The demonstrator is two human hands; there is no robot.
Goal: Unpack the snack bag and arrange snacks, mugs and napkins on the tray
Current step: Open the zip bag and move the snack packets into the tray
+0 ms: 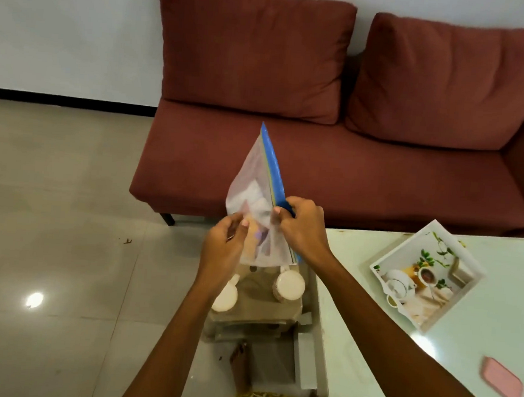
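I hold a clear zip bag (pixel 252 179) with a blue seal strip up in front of me, over the floor. Wrapped snacks show faintly through its plastic. My left hand (pixel 225 245) pinches the bag's near left edge. My right hand (pixel 302 226) grips its right edge at the blue strip. Below the bag, two cream mugs (pixel 288 285) stand on a low brown stool. A white tray (pixel 467 262) with a printed tea-set picture lies empty on the pale table to the right.
A maroon sofa (pixel 334 160) stands beyond the bag. The pale green table (pixel 353 344) fills the lower right, with a pink flat object (pixel 502 381) near its front edge. Tiled floor (pixel 52 214) spreads to the left. My bare foot (pixel 240 364) shows beside the table.
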